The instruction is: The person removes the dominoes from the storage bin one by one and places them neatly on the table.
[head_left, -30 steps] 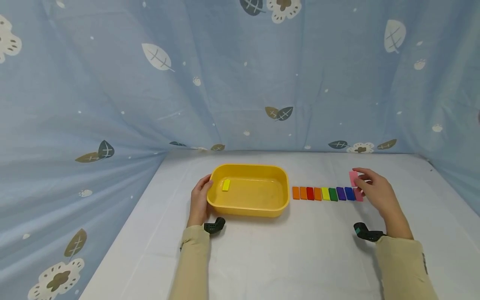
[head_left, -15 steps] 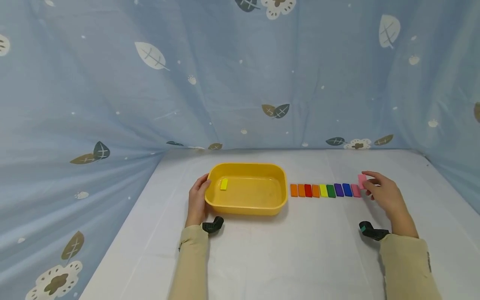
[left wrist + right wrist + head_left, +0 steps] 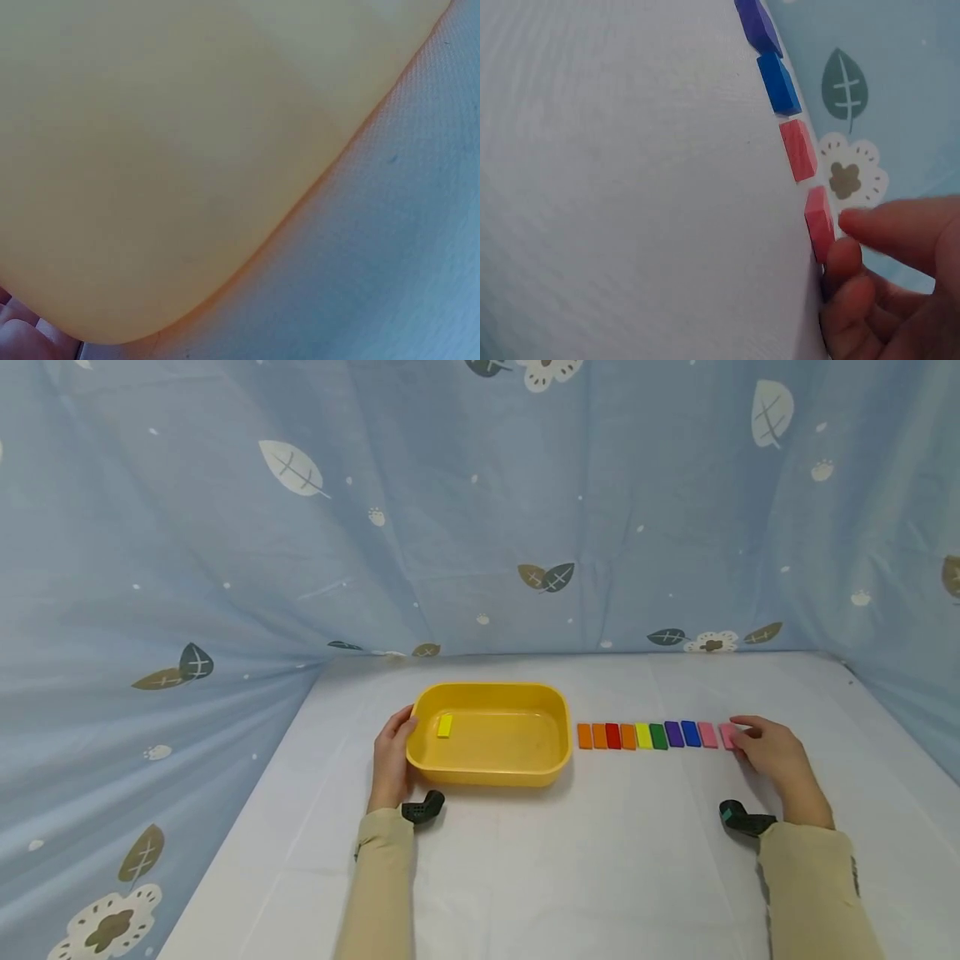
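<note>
In the head view, my left hand grips the left side of a yellow plastic tub. One yellow block lies inside it. The tub's wall fills much of the left wrist view, with fingertips at the lower left corner. My right hand is at the right end of a row of coloured blocks, its fingers bent about the last pink block, which lies on the table. Beside that one are another pink block and a blue block.
Leftward the row runs through a purple block, a green block, a yellow block, and orange and red ones, ending near the tub. A white cloth covers the table. A blue patterned curtain hangs behind.
My right hand has moved right and lowered the pink block from above the row to its right end. The left hand stays on the tub. The head view has shifted slightly.
</note>
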A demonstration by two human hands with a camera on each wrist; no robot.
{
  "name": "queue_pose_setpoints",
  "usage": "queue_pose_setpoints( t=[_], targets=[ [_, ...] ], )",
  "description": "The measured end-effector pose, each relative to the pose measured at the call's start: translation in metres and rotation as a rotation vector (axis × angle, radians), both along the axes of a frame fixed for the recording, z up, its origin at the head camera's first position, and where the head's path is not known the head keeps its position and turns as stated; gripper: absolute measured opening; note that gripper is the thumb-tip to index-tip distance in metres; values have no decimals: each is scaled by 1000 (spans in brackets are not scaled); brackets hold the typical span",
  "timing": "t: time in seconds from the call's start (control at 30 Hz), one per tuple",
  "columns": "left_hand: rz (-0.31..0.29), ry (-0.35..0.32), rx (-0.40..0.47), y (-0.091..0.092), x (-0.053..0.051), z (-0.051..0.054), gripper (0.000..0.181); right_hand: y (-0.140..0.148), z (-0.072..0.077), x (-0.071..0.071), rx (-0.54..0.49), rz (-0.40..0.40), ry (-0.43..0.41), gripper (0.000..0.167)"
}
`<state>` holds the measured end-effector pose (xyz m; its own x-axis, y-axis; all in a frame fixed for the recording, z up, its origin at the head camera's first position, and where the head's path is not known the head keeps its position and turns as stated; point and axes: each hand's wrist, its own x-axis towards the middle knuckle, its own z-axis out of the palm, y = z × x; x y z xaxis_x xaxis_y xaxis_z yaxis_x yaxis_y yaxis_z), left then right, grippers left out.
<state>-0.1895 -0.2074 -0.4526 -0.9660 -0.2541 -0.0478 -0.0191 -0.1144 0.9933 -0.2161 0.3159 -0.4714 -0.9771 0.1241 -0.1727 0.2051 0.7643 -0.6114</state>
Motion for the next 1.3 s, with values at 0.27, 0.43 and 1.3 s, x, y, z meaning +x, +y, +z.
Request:
queue_pose_setpoints(
  t=[0.27, 0.43, 1.3],
  targets=[
    [-5, 10, 5, 1, 5, 8, 38, -3, 15, 2, -42, 84, -62, 52],
    [-2, 15, 2, 0, 5, 8, 38, -6, 17, 1, -16, 128, -89, 54],
    [-22, 24, 33, -1, 0, 0, 37, -27, 9, -16, 74, 125, 179, 49]
  ],
)
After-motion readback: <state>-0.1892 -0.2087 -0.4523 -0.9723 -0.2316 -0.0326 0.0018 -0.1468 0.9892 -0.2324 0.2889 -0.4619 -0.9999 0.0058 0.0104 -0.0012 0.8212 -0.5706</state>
